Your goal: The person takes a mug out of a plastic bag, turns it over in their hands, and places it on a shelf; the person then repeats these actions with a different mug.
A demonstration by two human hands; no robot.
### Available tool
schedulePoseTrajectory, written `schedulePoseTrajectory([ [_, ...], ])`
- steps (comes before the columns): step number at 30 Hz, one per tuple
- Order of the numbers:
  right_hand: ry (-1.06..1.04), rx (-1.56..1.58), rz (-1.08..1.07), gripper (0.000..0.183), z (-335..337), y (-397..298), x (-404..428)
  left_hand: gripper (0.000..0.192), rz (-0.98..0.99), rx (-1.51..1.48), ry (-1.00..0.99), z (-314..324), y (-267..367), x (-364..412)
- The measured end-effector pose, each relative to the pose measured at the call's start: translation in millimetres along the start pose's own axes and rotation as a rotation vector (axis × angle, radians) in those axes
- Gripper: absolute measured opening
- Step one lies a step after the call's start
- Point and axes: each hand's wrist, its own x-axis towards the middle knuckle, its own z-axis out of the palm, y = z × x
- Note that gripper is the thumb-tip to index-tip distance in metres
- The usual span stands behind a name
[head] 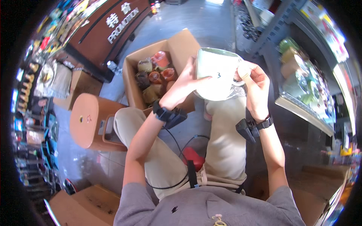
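Both hands hold up a pale green-white pot-like vessel (215,76) in clear plastic film, above the lap. A small dark mark shows on its bright side. My left hand (186,80) supports its left side, with the thumb across the front. On the right, the fingers of my right hand (254,79) pinch the film near the rim. A pale curved part shows beneath those fingers; whether it is a handle I cannot tell. Below and left, an open cardboard box (129,82) holds several film-wrapped pots (160,59) in orange, olive and dark tones.
A tan plastic stool (84,121) stands by the left knee. To the right, a metal shelf (305,115) carries several wrapped pots. Cardboard (93,200) lies behind at lower left. A red object (193,158) and a black cable (172,138) are between the legs.
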Motion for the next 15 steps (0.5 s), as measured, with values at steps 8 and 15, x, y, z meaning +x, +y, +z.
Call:
schedulePoseTrajectory([
  [8, 0.119, -0.013, 0.221, 0.024, -119, -46, -59, 0.052, -0.044, 0.037, -0.132, 111, -30, 37],
  [15, 0.168, -0.327, 0.151, 0.015, -245, -91, -112, 0.073, 0.043, 0.232, -0.595, 225, -67, 79],
])
